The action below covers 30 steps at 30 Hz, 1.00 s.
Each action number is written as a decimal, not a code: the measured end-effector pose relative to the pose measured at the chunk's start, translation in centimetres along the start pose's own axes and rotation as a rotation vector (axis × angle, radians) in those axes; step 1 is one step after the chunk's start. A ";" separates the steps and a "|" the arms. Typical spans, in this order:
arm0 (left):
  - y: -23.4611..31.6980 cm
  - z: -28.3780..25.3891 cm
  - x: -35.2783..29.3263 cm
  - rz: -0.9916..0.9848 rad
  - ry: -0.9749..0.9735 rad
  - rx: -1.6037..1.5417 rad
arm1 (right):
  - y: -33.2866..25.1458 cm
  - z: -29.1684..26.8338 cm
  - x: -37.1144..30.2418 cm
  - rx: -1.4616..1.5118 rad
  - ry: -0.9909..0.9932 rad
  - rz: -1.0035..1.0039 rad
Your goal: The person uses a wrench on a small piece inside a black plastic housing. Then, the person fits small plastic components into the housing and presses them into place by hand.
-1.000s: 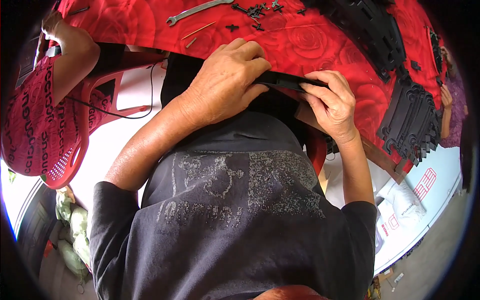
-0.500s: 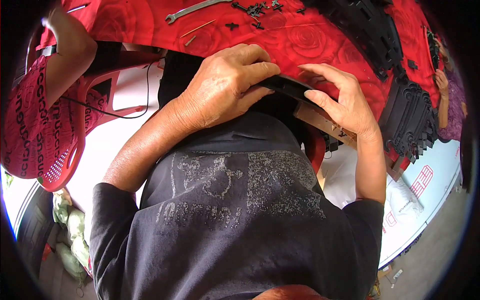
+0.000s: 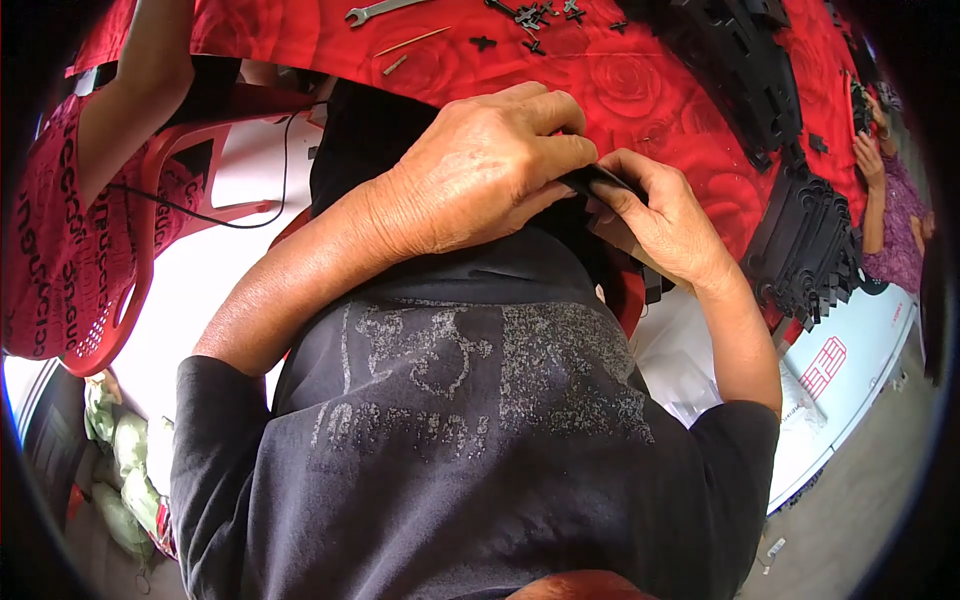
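Observation:
Above my lap, at the near edge of the red cloth, both hands grip a black strip-like part (image 3: 580, 181). My left hand (image 3: 505, 160) is closed over its left end, with thumb and fingers pressed together. Closed on the right end, my right hand (image 3: 668, 218) pinches it between thumb and fingers. The hands almost meet, so most of the part is hidden and its exact kind cannot be made out. Just below my right hand shows a brown cardboard-like edge (image 3: 618, 236).
On the red rose-patterned tablecloth (image 3: 625, 85) lie a wrench (image 3: 385, 10), a thin wooden stick (image 3: 412, 42) and several small black cross-shaped pieces (image 3: 530, 16). Long black parts (image 3: 740, 75) and stacked black parts (image 3: 805, 240) are at right. People sit at both sides; a red chair (image 3: 150, 250) stands left.
My hands have come closer together, the left shifting right and the right moving inward. Less of the black part shows between them. The whole view has shifted slightly.

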<state>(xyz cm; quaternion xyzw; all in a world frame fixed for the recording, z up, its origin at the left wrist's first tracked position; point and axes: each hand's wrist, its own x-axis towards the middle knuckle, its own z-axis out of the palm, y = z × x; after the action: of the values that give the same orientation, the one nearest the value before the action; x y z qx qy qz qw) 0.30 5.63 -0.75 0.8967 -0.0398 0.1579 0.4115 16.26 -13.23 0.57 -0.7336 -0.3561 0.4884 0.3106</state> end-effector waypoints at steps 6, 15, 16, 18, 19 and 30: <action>0.3 -0.2 0.3 0.020 0.025 0.003 | -0.4 -0.1 -0.2 0.086 0.037 0.029; 0.7 -0.5 1.0 0.055 0.027 0.021 | -0.1 0.3 0.0 0.181 0.102 0.041; 0.8 -0.7 1.2 0.059 0.028 0.023 | -0.1 0.2 0.2 0.184 0.107 0.022; 0.9 -1.0 1.6 0.063 0.024 0.043 | -0.3 -0.1 0.5 0.158 0.131 -0.013; 0.9 -1.1 1.9 0.067 0.023 0.064 | -0.4 -0.3 0.6 0.129 0.154 -0.049; -2.0 0.2 3.6 0.735 0.505 -0.231 | -1.5 -0.5 1.8 -0.172 0.222 -0.207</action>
<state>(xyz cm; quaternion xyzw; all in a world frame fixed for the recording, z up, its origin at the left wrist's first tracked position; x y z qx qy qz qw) 4.16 6.97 -1.16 0.7048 -0.2708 0.5015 0.4224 16.94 -10.97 1.04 -0.7664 -0.4337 0.3375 0.3327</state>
